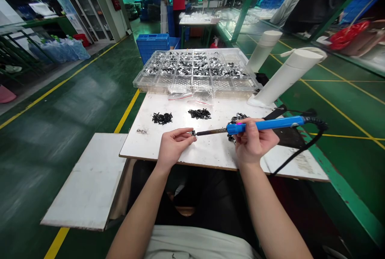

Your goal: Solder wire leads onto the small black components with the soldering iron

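Observation:
My left hand (174, 145) pinches a small metallic part (193, 133) just above the white table (216, 150). In my right hand (255, 142) is a blue-handled soldering iron (270, 123), held like a pen. Its thin dark tip points left and meets the small part, or comes very near it. Beyond my hands lie two piles of small black pieces, one on the left (162, 118) and one in the middle (199, 113). A pile of shiny metallic parts (240, 117) is partly hidden behind my right hand and the iron.
A clear compartment tray (195, 84) full of small metal parts spans the table's back. Plastic bags (192, 95) lie before it. White rolls (288, 75) lean at the right. The iron's black cable (297, 150) loops at the right edge. Several people stand farther away.

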Demonstrator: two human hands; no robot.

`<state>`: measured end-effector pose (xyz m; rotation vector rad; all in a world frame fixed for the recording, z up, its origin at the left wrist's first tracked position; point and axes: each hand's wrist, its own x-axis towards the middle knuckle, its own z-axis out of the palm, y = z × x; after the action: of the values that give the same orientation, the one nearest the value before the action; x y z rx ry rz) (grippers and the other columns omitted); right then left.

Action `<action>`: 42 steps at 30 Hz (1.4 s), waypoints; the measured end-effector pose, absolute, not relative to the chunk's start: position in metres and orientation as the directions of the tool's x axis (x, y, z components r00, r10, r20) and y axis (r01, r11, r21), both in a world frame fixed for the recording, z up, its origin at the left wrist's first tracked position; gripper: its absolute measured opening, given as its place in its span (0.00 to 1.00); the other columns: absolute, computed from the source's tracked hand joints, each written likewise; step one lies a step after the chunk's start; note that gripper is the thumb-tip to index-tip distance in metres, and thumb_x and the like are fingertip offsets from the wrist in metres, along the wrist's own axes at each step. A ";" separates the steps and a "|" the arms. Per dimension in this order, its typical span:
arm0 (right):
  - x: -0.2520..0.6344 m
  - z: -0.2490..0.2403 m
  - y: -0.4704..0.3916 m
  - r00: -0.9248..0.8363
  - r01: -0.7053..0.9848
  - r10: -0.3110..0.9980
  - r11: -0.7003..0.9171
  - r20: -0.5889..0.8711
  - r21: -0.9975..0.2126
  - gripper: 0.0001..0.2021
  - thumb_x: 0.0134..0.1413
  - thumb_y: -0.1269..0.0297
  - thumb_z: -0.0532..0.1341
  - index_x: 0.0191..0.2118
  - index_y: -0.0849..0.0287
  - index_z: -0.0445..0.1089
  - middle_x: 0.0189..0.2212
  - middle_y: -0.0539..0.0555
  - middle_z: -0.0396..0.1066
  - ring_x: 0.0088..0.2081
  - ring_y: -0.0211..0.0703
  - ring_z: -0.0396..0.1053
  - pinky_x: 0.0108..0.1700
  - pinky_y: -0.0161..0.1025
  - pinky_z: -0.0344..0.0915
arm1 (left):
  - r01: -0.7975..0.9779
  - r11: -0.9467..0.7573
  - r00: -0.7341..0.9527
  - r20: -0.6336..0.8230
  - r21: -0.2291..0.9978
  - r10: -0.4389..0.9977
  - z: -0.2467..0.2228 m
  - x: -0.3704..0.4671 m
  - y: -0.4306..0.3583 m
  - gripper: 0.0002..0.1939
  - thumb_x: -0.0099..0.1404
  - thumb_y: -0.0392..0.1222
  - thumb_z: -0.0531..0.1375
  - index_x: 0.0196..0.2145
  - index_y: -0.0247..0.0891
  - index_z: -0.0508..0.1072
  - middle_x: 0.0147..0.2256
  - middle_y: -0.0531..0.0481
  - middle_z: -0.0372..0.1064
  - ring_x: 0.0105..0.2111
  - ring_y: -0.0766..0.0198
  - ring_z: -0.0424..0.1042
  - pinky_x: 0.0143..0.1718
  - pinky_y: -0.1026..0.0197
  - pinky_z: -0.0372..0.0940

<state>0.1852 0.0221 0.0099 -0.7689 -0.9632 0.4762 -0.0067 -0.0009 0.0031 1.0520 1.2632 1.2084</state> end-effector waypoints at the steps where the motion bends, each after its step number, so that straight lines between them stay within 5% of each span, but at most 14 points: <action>1: 0.185 0.010 0.022 0.501 -0.021 0.669 0.644 0.550 -0.764 0.15 0.54 0.52 0.68 0.29 0.61 0.76 0.15 0.47 0.65 0.13 0.33 0.59 0.13 0.32 0.52 | -0.063 0.105 -0.067 -0.109 0.992 0.992 0.003 -0.007 -0.001 0.18 0.51 0.40 0.74 0.41 0.36 0.84 0.33 0.45 0.81 0.37 0.56 0.81 0.42 0.59 0.74; 42: 0.185 0.009 0.024 0.507 0.015 0.600 0.712 0.619 -0.702 0.13 0.56 0.57 0.67 0.28 0.61 0.76 0.14 0.45 0.63 0.12 0.31 0.56 0.12 0.32 0.50 | 0.084 -0.001 -0.077 0.007 0.996 0.997 -0.002 -0.002 -0.003 0.15 0.56 0.38 0.71 0.42 0.37 0.84 0.34 0.47 0.82 0.36 0.59 0.81 0.45 0.58 0.77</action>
<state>0.1854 0.0245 0.0093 -0.7136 -0.9904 0.3908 -0.0021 -0.0035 -0.0017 1.2366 1.3274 1.2284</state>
